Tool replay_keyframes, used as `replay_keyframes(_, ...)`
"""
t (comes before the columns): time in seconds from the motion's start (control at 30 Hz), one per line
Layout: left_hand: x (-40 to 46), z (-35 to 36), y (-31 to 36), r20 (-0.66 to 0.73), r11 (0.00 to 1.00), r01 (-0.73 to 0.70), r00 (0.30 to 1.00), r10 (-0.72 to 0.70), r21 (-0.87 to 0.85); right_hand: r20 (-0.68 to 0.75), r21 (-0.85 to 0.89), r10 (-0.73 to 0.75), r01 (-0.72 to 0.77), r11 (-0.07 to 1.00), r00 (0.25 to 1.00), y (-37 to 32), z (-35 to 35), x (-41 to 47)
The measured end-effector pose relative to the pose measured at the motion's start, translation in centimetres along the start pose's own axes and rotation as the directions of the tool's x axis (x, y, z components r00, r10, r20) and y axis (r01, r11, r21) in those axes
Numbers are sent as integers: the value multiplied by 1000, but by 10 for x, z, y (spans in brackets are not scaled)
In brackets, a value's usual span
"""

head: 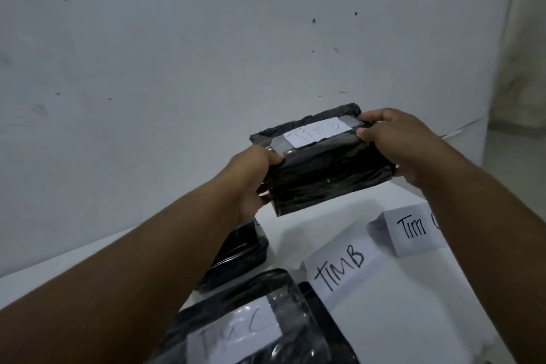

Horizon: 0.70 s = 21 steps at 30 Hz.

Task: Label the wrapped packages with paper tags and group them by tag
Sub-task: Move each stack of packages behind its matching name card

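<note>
A black wrapped package [319, 174] is held in the air above the white table, gripped at both ends by my left hand [251, 183] and my right hand [396, 145]. A white paper tag [317, 131] with handwriting is taped on its top face. On the table stand two folded paper signs, one reading "TIM B" [339, 267] and one reading "Tim" [410, 230], its last letter hidden by my right arm. A tagged black package [245, 331] lies at the bottom. Another black package [242, 254] sits partly under my left forearm.
The white table [413, 304] meets a white wall [206, 53] right behind the packages. The table's right edge runs near a pale floor [520, 174]. A dark flat object [328, 313] lies beside the bottom package.
</note>
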State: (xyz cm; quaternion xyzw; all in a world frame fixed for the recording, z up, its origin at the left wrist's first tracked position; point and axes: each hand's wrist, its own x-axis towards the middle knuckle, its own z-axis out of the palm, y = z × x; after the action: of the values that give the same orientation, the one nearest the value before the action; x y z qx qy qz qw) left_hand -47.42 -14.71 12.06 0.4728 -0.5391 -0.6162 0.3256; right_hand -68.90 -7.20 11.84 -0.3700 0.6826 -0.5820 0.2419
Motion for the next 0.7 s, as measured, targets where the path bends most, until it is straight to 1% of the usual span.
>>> replay_keyframes(0.2,37,17,-35,-100,991,120,987,-124,-53,129,-129,111,-94,987,985,33,23,41)
replay_keyframes(0.33,47,15,-52,-153,985,167,974,-170,-30,194,-178,165,-131,975,967,55,40,52)
replay_keyframes(0.43,52,12,-56,-192,985,167,969,-157,35,221,-217,193,-145,965,956,65,48,53)
replay_keyframes(0.7,53,-1,-56,-196,972,170,971,-137,163,246,-219,239,-186,958,939,79,63,45)
